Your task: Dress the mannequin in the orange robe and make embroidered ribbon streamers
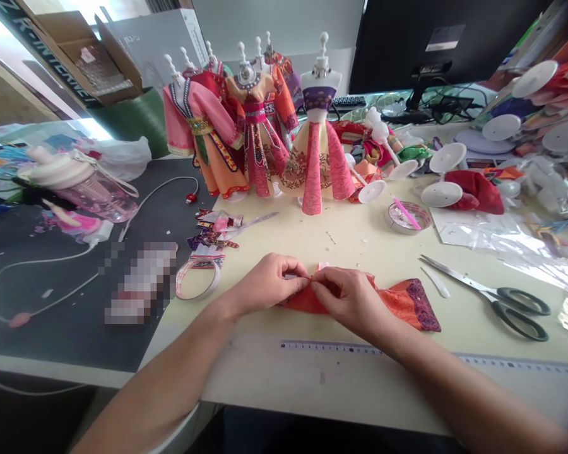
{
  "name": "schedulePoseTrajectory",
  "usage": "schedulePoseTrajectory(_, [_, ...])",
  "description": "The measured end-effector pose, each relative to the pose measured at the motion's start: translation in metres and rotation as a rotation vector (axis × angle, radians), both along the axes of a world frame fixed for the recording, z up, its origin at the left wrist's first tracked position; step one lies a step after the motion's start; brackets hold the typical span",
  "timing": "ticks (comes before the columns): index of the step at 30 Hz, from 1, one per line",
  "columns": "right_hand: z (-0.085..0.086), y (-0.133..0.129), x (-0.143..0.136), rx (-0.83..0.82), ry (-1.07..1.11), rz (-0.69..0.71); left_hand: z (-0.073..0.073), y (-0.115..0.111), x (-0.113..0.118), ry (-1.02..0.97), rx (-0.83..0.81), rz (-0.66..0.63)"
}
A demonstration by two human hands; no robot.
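Observation:
On the cream board in front of me lies an orange doll garment (402,306) with a purple patterned cuff at its right end. My left hand (269,280) pinches the garment's upper edge between thumb and forefinger. Close against it, my right hand (345,296) pinches the same edge, and the fingertips of both hands nearly meet. Both hands hide the middle of the garment. A ruler (326,346) lies just below it, partly under my right forearm. Right of the cuff are a small white curved blade-like piece (435,282) and black-handled scissors (497,293), slightly open.
Several dressed doll mannequins (255,116) stand at the back, one (318,126) in a strapless top. A tape roll (197,279) and ribbon scraps (213,230) lie at left. A round dish (409,217) holds a pink stick. A cup (85,183) and cable (42,261) occupy the dark mat.

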State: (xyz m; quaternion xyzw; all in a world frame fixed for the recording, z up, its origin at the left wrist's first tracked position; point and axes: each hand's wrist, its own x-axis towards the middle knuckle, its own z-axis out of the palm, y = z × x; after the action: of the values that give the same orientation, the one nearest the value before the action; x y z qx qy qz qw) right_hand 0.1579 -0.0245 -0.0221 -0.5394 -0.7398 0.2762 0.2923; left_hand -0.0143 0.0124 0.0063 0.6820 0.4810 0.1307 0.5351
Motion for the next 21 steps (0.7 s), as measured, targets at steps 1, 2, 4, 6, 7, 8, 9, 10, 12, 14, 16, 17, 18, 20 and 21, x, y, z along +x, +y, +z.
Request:
schedulePoseTrajectory(1, [-0.0001, 0.0001, 0.0, 0.004, -0.001, 0.0, 0.0, -0.0001, 0.0003, -0.002, 0.002, 0.001])
schedulePoseTrajectory(2, [-0.0001, 0.0001, 0.0001, 0.007, 0.0, -0.001, 0.0001, -0.0003, 0.0006, -0.004, 0.005, 0.002])
schedulePoseTrajectory(4, [0.0, 0.0002, 0.0001, 0.007, 0.003, 0.001, 0.0005, -0.0008, 0.0011, -0.007, 0.013, -0.002])
schedulePoseTrajectory(6, [0.0003, 0.0003, 0.0001, 0.002, -0.002, 0.004, 0.0008, -0.0013, 0.0016, -0.006, 0.019, -0.008])
schedulePoseTrajectory(7, [0.0004, 0.0003, 0.0001, -0.003, -0.004, 0.004, 0.0008, -0.0015, 0.0017, -0.005, 0.021, -0.012])
schedulePoseTrajectory(8, [0.0004, 0.0005, 0.0001, -0.01, -0.004, 0.005, 0.0007, -0.0016, 0.0018, -0.005, 0.023, -0.015])
schedulePoseTrajectory(9, [0.0004, 0.0007, 0.0001, -0.016, 0.0, 0.006, 0.0005, -0.0016, 0.0018, -0.004, 0.025, -0.017])
schedulePoseTrajectory(10, [0.0002, 0.0009, 0.0001, -0.023, 0.007, 0.008, 0.0003, -0.0016, 0.0017, -0.003, 0.027, -0.017])
schedulePoseTrajectory(12, [-0.0004, 0.0016, 0.0002, -0.039, 0.026, 0.015, -0.0002, -0.0014, 0.0015, -0.003, 0.024, -0.019])
schedulePoseTrajectory(14, [-0.001, 0.0021, 0.0004, -0.05, 0.035, 0.014, -0.0004, -0.0012, 0.0013, -0.005, 0.016, -0.018])
schedulePoseTrajectory(16, [-0.0015, 0.0023, 0.0008, -0.056, 0.042, 0.015, -0.0005, -0.0011, 0.0013, -0.009, 0.009, -0.02])
schedulePoseTrajectory(17, [-0.0016, 0.0024, 0.0009, -0.059, 0.047, 0.019, -0.0005, -0.0011, 0.0014, -0.011, 0.007, -0.02])
schedulePoseTrajectory(18, [-0.0016, 0.0023, 0.0011, -0.062, 0.053, 0.024, -0.0005, -0.001, 0.0014, -0.014, 0.005, -0.021])
schedulePoseTrajectory(20, [-0.0014, 0.0024, 0.0014, -0.072, 0.065, 0.031, -0.0006, -0.0007, 0.0014, -0.021, -0.008, -0.02])
schedulePoseTrajectory(21, [-0.0013, 0.0025, 0.0015, -0.076, 0.069, 0.032, -0.0006, -0.0006, 0.0014, -0.024, -0.017, -0.018])
